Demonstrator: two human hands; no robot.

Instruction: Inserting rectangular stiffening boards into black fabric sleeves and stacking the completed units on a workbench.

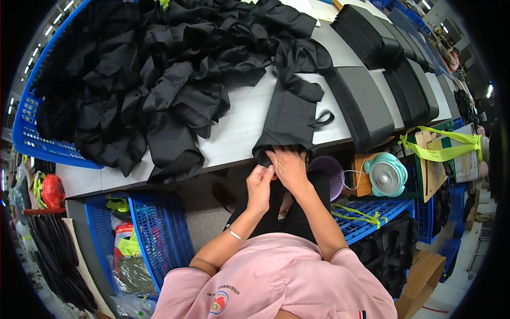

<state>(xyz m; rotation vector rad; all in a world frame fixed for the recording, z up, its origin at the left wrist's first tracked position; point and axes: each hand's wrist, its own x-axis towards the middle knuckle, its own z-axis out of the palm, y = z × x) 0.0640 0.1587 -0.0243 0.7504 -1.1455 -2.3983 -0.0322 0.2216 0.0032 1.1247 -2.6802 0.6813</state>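
A black cloth (pixel 292 114) is laid over the near edge of the table (pixel 226 143), its lower end hanging just past that edge, above the lap. By the right hand (pixel 289 167) this lower end is grasped, the fingertips being partly hidden in the fold. The thumb and forefinger of the left hand (pixel 259 186) are pinched together just beside it; whether cloth is caught between them cannot be told.

To the left, a strip of white tabletop is shown between the cloth and a heap (pixel 122 90) of black pieces, by which the near edge is overhung farther along. To the right, a small loop (pixel 324 118) is stuck out from the cloth, and another strip of tabletop is left before the grey-topped stacks (pixel 364 101). At the far end, the cloth is met by other black pieces.

Below the table edge, the knees are flanked by a blue crate (pixel 162 234) on the left, with floor (pixel 204 212) showing between, and by a purple basket (pixel 334 186) on the right. Beyond that basket a teal fan (pixel 388 175) is placed. At the upper left, the heap is bordered by a blue basket (pixel 58 143). Lights are seen along the room's edges.
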